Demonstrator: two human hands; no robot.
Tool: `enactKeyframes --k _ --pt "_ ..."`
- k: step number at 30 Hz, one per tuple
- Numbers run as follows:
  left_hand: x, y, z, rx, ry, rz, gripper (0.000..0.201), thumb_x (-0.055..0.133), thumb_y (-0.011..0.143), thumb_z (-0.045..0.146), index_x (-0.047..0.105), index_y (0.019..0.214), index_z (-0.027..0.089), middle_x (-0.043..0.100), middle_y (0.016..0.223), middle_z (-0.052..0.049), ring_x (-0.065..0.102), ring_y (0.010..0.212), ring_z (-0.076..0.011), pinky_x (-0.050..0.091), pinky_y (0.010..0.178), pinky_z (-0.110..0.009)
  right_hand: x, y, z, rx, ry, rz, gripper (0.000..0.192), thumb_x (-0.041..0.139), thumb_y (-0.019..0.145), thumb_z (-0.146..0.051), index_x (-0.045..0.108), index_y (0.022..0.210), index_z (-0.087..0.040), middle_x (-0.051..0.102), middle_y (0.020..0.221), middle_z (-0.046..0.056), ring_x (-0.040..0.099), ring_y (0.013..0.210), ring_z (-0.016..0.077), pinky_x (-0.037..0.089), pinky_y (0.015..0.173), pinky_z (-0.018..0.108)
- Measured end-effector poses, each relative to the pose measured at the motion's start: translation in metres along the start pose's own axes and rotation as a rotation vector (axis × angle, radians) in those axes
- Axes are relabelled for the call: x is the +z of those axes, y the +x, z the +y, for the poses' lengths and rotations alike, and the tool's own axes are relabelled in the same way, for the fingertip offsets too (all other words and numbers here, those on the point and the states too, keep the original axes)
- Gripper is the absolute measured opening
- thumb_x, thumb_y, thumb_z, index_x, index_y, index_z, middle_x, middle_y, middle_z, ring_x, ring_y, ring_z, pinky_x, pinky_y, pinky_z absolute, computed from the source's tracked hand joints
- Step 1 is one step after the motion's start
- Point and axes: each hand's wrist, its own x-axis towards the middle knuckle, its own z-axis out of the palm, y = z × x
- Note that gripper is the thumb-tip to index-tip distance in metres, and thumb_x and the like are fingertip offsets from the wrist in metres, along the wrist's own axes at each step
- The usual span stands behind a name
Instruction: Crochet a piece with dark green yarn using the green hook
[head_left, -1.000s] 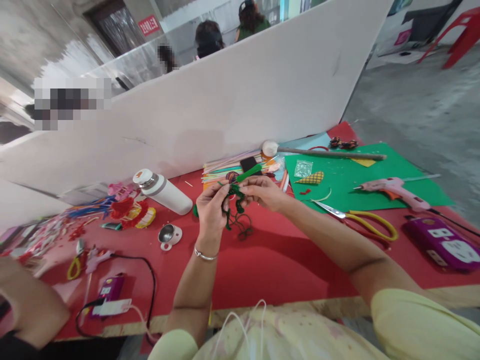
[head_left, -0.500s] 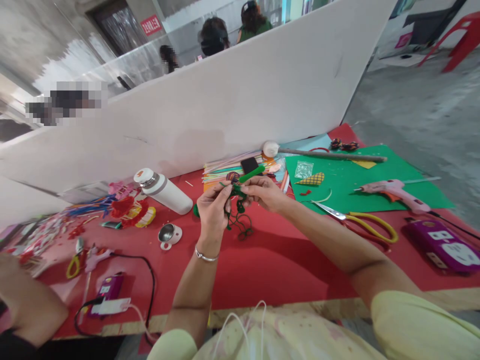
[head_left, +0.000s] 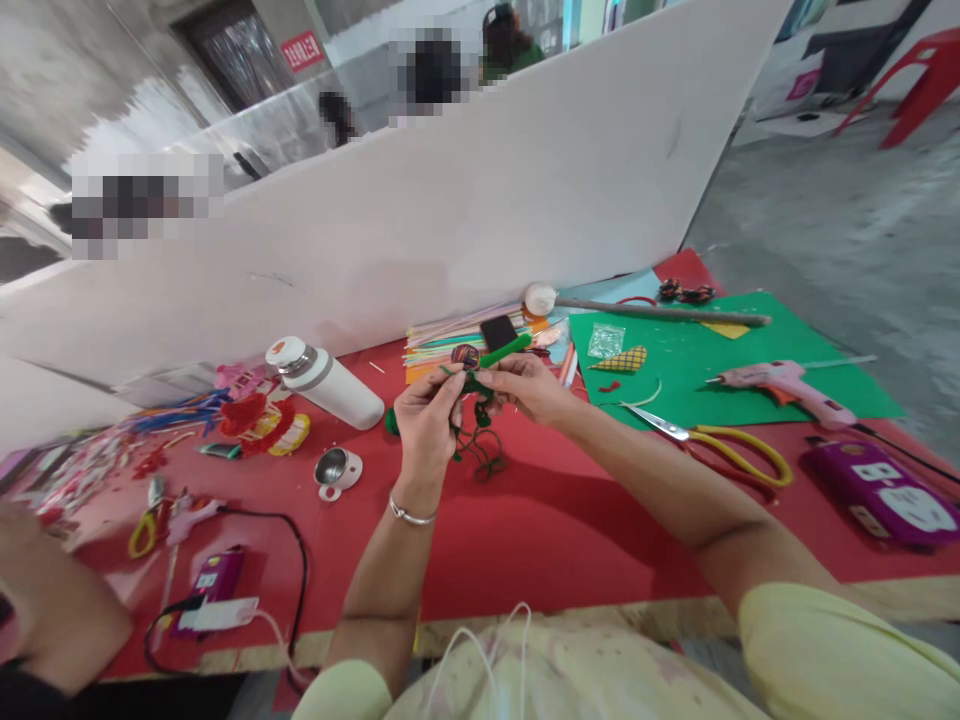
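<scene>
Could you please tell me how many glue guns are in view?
2: one glue gun lies mostly on the green sheet at right, the second glue gun left of the cup. Others may be hidden.

Head cam, looks fwd + dn, close over L hand [head_left: 427, 410] & R hand [head_left: 531, 388]; partition [head_left: 570, 190] in bkgd.
</scene>
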Motion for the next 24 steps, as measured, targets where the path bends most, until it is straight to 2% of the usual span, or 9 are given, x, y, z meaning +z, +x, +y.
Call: enactKeyframes --k 5,10,14,16,20,24 --pt "-0.001 0.0 -0.002 0.023 0.032 -0.002 0.018 0.089 0.068 0.025 0.082 0.083 0.018 0.068 0.062 0.002 0.045 0.037 -0.0018 0.028 0.035 -0.016 0.0 0.0 -0.001 0.001 -0.041 0.029 0.036 0.089 0.071 -0.045 0.075 0.076 -0.013 0.069 0.061 -0.001 0.059 0.043 0.0084 0.054 0.043 0.02" --pt "-0.001 -0.002 -0.004 0.062 0.097 -0.015 0.017 0.087 0.072 0.027 0.082 0.085 0.018 0.064 0.058 0.004 0.043 0.038 -0.0027 0.028 0.036 -0.017 0.001 -0.001 -0.002 -0.005 -0.118 0.025 0.039 0.085 0.075 -0.05 0.075 0.076 -0.012 0.069 0.059 0.0 0.061 0.042 0.0094 0.052 0.042 0.019" --pt "-0.005 -0.004 -0.005 0.132 0.236 -0.014 0.016 0.084 0.077 0.03 0.081 0.088 0.019 0.062 0.056 0.005 0.044 0.04 -0.0042 0.031 0.038 -0.019 -0.004 -0.002 -0.008 -0.03 -0.221 0.014 0.037 0.085 0.076 -0.048 0.075 0.082 -0.013 0.068 0.058 -0.001 0.059 0.043 0.0081 0.044 0.039 0.017" --pt "-0.008 -0.003 -0.003 0.143 0.275 -0.045 0.016 0.083 0.078 0.031 0.081 0.088 0.019 0.06 0.054 0.005 0.042 0.039 -0.0048 0.031 0.038 -0.02 -0.007 -0.002 -0.015 -0.046 -0.205 0.028 0.035 0.084 0.077 -0.047 0.073 0.087 -0.016 0.069 0.061 -0.003 0.059 0.044 0.0075 0.041 0.037 0.015" --pt "-0.013 -0.001 0.0 0.197 0.347 -0.143 0.014 0.083 0.079 0.03 0.082 0.087 0.019 0.063 0.057 0.003 0.043 0.04 -0.0051 0.035 0.04 -0.02 -0.01 -0.003 -0.027 0.095 -0.033 -0.008 0.039 0.083 0.076 -0.052 0.063 0.084 -0.019 0.072 0.067 -0.002 0.067 0.048 0.0121 0.047 0.037 0.017" --pt "-0.016 -0.001 0.002 0.298 0.421 -0.15 0.012 0.081 0.082 0.029 0.083 0.089 0.02 0.073 0.07 -0.001 0.056 0.051 -0.0088 0.046 0.05 -0.022 -0.005 -0.005 -0.026 0.189 0.061 -0.037 0.043 0.083 0.074 -0.055 0.062 0.087 -0.02 0.069 0.064 -0.003 0.071 0.049 0.0155 0.047 0.032 0.018"
